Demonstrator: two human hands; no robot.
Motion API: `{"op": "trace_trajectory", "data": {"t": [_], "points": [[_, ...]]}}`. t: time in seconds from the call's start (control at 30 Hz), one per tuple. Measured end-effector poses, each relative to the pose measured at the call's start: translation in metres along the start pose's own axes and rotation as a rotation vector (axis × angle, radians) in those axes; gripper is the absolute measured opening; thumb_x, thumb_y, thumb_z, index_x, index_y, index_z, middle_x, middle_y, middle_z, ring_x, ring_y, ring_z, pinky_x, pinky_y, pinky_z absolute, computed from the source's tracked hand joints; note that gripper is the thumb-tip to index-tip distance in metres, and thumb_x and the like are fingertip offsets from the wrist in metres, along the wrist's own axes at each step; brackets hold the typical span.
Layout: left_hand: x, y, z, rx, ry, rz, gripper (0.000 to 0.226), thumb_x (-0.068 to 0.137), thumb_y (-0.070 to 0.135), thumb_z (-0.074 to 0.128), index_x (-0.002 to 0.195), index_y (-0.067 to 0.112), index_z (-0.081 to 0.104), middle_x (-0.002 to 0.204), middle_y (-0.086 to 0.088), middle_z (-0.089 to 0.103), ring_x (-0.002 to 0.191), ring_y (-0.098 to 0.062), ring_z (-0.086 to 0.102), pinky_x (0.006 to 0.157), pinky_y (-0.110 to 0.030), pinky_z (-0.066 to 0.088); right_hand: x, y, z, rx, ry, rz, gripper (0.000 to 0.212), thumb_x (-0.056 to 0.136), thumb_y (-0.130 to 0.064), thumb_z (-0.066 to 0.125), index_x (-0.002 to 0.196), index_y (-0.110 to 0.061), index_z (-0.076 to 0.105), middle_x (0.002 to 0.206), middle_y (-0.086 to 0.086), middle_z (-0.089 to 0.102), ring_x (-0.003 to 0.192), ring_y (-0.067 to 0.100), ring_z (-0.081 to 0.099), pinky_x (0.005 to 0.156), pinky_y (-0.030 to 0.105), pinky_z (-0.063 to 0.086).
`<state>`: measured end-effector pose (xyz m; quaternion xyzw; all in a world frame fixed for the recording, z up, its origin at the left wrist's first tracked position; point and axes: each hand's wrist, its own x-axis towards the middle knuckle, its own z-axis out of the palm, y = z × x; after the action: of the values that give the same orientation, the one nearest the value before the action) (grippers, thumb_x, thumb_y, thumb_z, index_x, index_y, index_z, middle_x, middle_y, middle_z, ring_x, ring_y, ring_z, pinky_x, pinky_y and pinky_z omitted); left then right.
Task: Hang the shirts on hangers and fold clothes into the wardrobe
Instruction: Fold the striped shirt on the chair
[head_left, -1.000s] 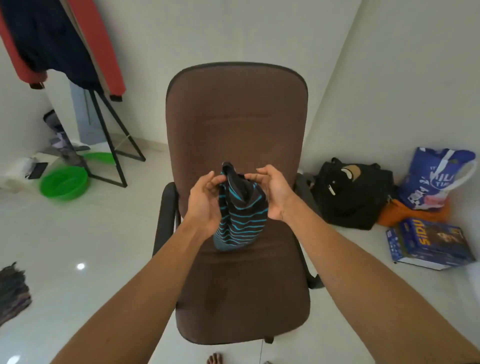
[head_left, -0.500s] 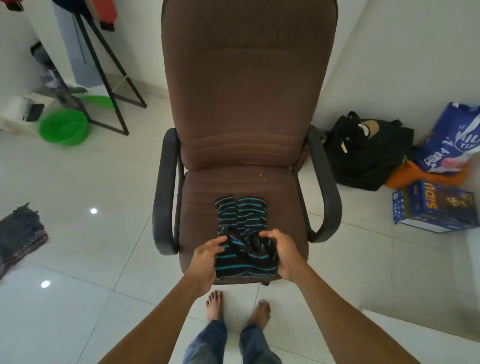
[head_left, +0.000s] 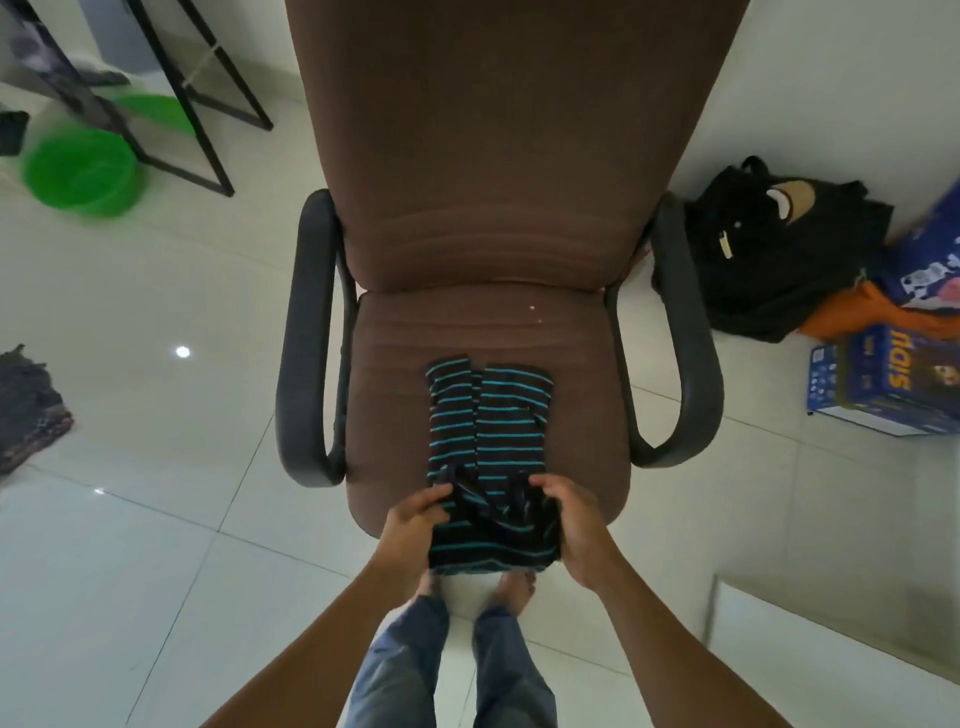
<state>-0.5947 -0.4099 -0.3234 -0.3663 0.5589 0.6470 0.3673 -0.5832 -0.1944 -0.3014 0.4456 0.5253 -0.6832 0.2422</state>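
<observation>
Since a second ago, you've lowered the striped shirt (head_left: 487, 436) from mid-air onto the brown chair (head_left: 493, 322) seat, where it lies flat. Your left hand (head_left: 413, 525) and right hand (head_left: 574, 525) each pinch its bunched near edge at the seat's front, above your bare feet (head_left: 514, 584).

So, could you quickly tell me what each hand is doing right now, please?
Left hand: closed on the striped garment, near edge.
Right hand: closed on the same garment, opposite side.
</observation>
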Motion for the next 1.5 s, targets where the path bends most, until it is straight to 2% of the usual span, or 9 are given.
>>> {"op": "trace_trajectory", "data": {"t": [0.2, 0.4, 0.5, 0.63, 0.77, 0.97, 1.07, 1.3, 1.5], "points": [[0.092, 0.052, 0.01, 0.274, -0.017, 0.302, 0.047, 0.088, -0.002, 0.066, 0.127, 0.024, 0.06, 0.122, -0.002, 0.066, 0.111, -0.019, 0.065, 0.097, -0.044, 0.055, 0.1, -0.038, 0.003, -0.259, 0.067, -0.297, 0.035, 0.095, -0.001, 0.055, 0.113, -0.029, 0.067, 0.121, 0.003, 0.067, 0.111, 0.019, 0.066, 0.099, 0.045, 0.054], [0.178, 0.065, -0.003, 0.58, 0.05, 0.503, 0.056, 0.084, 0.002, 0.07, 0.13, 0.029, 0.053, 0.13, 0.003, 0.056, 0.119, -0.014, 0.059, 0.1, -0.039, 0.053, 0.184, -0.053, -0.002, -0.56, 0.117, -0.498, 0.052, 0.092, 0.0, 0.063, 0.136, -0.025, 0.053, 0.134, -0.004, 0.053, 0.125, 0.014, 0.055, 0.106, 0.041, 0.049], [0.201, 0.061, -0.005, 0.638, 0.056, 0.529, 0.057, 0.085, -0.001, 0.067, 0.133, 0.026, 0.052, 0.133, 0.005, 0.052, 0.122, -0.013, 0.055, 0.103, -0.034, 0.051, 0.212, -0.047, -0.002, -0.689, 0.115, -0.565, 0.053, 0.093, 0.001, 0.06, 0.139, -0.023, 0.05, 0.14, -0.003, 0.048, 0.131, 0.014, 0.048, 0.112, 0.04, 0.043], [0.214, 0.064, 0.004, 0.688, 0.057, 0.629, 0.058, 0.085, -0.004, 0.065, 0.135, 0.023, 0.052, 0.132, 0.011, 0.047, 0.124, -0.007, 0.049, 0.099, -0.009, 0.041, 0.231, -0.041, -0.006, -0.726, 0.161, -0.609, 0.052, 0.095, 0.0, 0.058, 0.14, -0.023, 0.048, 0.14, -0.004, 0.047, 0.132, 0.013, 0.047, 0.112, 0.04, 0.043], [0.228, 0.076, 0.017, 0.635, 0.066, 0.753, 0.056, 0.086, -0.005, 0.062, 0.133, 0.023, 0.053, 0.13, 0.013, 0.048, 0.123, -0.007, 0.052, 0.101, -0.016, 0.046, 0.246, -0.044, -0.015, -0.708, 0.203, -0.753, 0.051, 0.096, -0.001, 0.056, 0.142, -0.021, 0.046, 0.141, -0.002, 0.048, 0.132, 0.011, 0.048, 0.113, 0.036, 0.042], [0.244, 0.075, 0.022, 0.759, 0.227, 0.681, 0.062, 0.082, -0.012, 0.057, 0.138, 0.014, 0.05, 0.139, -0.004, 0.042, 0.128, -0.018, 0.046, 0.111, -0.031, 0.043, 0.272, -0.043, -0.013, -0.655, 0.085, -0.608, 0.073, 0.094, 0.001, 0.06, 0.153, -0.028, 0.028, 0.149, 0.003, 0.045, 0.137, 0.015, 0.045, 0.113, 0.042, 0.042], [0.234, 0.066, 0.021, 0.72, 0.28, 0.741, 0.063, 0.081, -0.007, 0.063, 0.137, 0.015, 0.047, 0.137, -0.004, 0.037, 0.12, -0.017, 0.05, 0.104, -0.032, 0.049, 0.26, -0.033, -0.013, -0.527, 0.159, -0.617, 0.077, 0.092, -0.006, 0.067, 0.152, -0.029, 0.026, 0.148, 0.0, 0.044, 0.129, 0.013, 0.054, 0.106, 0.035, 0.049], [0.162, -0.007, 0.004, 0.575, 0.314, 0.359, 0.041, 0.091, 0.025, 0.07, 0.124, 0.022, 0.046, 0.114, 0.003, 0.059, 0.098, -0.012, 0.061, 0.08, -0.019, 0.053, 0.181, 0.064, -0.034, -0.576, 0.245, -0.37, 0.038, 0.097, -0.037, 0.061, 0.127, -0.015, 0.051, 0.1, -0.008, 0.066, 0.088, 0.001, 0.063, 0.085, 0.026, 0.056], [0.142, -0.051, -0.006, 0.63, 0.343, 0.222, 0.027, 0.099, 0.033, 0.057, 0.112, 0.01, 0.062, 0.102, -0.001, 0.068, 0.088, -0.014, 0.066, 0.065, -0.011, 0.049, 0.164, 0.094, -0.044, -0.652, 0.202, -0.32, 0.024, 0.099, -0.037, 0.056, 0.107, -0.014, 0.056, 0.09, -0.009, 0.064, 0.082, 0.001, 0.063, 0.061, 0.004, 0.048]]}}
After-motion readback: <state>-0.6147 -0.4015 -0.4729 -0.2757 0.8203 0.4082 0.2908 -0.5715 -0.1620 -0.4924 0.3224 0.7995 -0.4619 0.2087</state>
